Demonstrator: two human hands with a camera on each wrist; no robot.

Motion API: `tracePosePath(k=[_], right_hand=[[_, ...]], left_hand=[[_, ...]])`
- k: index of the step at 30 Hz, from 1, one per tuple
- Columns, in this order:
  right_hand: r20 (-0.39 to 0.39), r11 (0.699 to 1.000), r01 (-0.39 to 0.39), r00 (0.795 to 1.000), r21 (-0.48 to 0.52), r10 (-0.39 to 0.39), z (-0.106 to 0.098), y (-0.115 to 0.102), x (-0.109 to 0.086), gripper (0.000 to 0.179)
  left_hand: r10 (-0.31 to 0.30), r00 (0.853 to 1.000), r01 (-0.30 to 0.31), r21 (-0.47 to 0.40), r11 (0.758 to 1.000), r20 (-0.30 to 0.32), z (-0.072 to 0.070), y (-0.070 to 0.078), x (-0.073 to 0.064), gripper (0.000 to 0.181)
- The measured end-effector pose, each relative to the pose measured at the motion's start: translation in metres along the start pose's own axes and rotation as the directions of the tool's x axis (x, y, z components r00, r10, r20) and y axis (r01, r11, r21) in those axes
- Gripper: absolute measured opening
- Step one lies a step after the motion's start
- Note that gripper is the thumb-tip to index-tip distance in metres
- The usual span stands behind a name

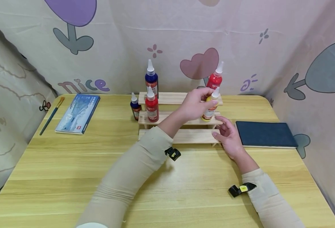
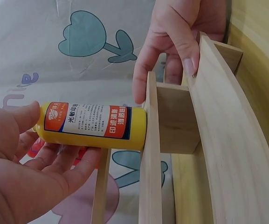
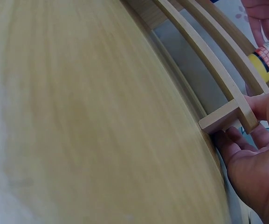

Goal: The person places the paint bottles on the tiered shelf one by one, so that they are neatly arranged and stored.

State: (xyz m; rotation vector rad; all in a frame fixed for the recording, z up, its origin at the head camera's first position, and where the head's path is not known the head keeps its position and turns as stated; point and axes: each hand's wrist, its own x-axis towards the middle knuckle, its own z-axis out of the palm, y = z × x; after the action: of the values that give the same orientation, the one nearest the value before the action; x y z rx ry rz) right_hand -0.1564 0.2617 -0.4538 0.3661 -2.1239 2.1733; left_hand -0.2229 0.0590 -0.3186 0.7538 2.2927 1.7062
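Note:
My left hand [image 1: 195, 105] holds a yellow bottle [image 1: 209, 112] with a white nozzle, its base at the right end of the rack's middle tier. In the left wrist view, the yellow bottle [image 2: 85, 123] has the thumb on one side and fingers on the other. The three-tier wooden rack [image 1: 193, 136] has its right end gripped by my right hand [image 1: 230, 139], thumb at the lowest tier and fingers behind. Just behind the yellow bottle, a red bottle [image 1: 214, 81] stands on the top tier. Another red bottle [image 1: 152, 107] occupies the middle tier's left end.
A tall blue bottle [image 1: 151, 79] stands on the top tier's left end. Beside the rack is a small blue bottle [image 1: 135, 109]. A paintbrush [image 1: 51, 117] and a blue-covered pad [image 1: 77, 113] lie at left, a dark notebook [image 1: 265, 134] at right. Patterned cloth [image 1: 122, 47] hangs behind.

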Motion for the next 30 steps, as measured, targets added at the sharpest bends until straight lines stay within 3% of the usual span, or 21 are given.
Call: tracePosePath(k=[19, 30], right_hand=[[-0.005, 1.000, 0.000, 1.000, -0.009, 0.000, -0.001, 0.001, -0.001, 0.059], [-0.008, 1.000, -0.009, 1.000, -0.011, 0.009, -0.001, 0.000, -0.001, 0.060]], left_hand=[[0.017, 0.999, -0.016, 0.037, 0.999, -0.048, 0.012, -0.002, -0.001, 0.041], [0.069, 0.985, -0.063, 0.042, 0.997, -0.155, 0.017, -0.008, -0.013, 0.045]])
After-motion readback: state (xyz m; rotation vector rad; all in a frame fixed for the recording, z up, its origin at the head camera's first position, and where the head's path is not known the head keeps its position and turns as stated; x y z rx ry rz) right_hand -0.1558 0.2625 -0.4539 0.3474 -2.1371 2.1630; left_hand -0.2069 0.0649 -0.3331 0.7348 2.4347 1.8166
